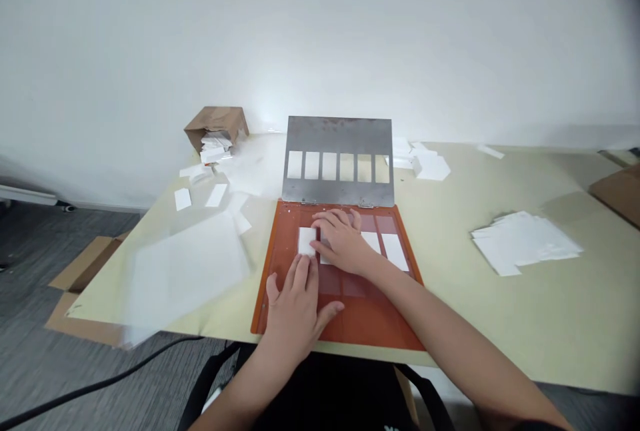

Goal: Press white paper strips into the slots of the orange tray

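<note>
An orange base board (380, 324) lies on the table, with a grey metal plate (340, 131) hinged along its far edge and tilted up. The plate has a row of several rectangular openings. My left hand (295, 304) rests on the board, fingers stretched and thumb spread, its fingertips at the near edge of a small white card (307, 239). My right hand (345, 242) lies over the middle of the board with fingers apart, the thumb at that card's right side. Another white card (395, 251) lies flat to the right, and some cards are partly hidden under my right hand.
A cardboard box (220, 121) of white cards lies on its side at the back left. Loose cards (183, 199) and a translucent sheet (185, 271) lie on the left. White card piles (525, 241) spread on the right. An open carton (85, 271) stands on the floor.
</note>
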The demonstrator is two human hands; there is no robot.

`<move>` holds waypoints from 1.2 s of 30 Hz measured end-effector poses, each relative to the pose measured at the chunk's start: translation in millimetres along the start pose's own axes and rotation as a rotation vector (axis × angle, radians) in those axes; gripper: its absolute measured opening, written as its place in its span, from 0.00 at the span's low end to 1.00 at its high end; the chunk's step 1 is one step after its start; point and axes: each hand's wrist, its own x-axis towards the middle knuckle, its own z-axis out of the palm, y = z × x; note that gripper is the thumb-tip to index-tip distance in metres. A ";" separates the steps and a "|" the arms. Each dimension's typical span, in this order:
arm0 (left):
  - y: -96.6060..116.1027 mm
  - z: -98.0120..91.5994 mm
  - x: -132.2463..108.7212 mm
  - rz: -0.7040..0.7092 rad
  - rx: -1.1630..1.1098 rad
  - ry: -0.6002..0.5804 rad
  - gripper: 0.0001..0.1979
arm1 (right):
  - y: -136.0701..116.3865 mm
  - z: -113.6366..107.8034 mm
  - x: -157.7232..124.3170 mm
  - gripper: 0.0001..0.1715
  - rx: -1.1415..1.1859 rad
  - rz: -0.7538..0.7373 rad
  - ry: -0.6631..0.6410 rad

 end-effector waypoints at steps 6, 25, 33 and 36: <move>-5.5 -11.4 -4.9 0.053 -0.033 0.078 0.28 | -4.5 -10.1 2.4 0.08 0.221 -0.012 0.035; -58.0 -47.2 122.9 0.237 -0.318 -0.106 0.27 | 190.6 -108.0 -223.8 0.10 -0.179 0.343 0.700; -58.1 -37.5 142.5 0.218 -0.414 -0.082 0.28 | 190.5 -132.1 -207.1 0.23 -0.230 0.593 0.614; -57.7 -32.1 143.3 0.216 -0.402 -0.057 0.26 | 194.0 -124.9 -187.6 0.25 -0.287 0.694 0.452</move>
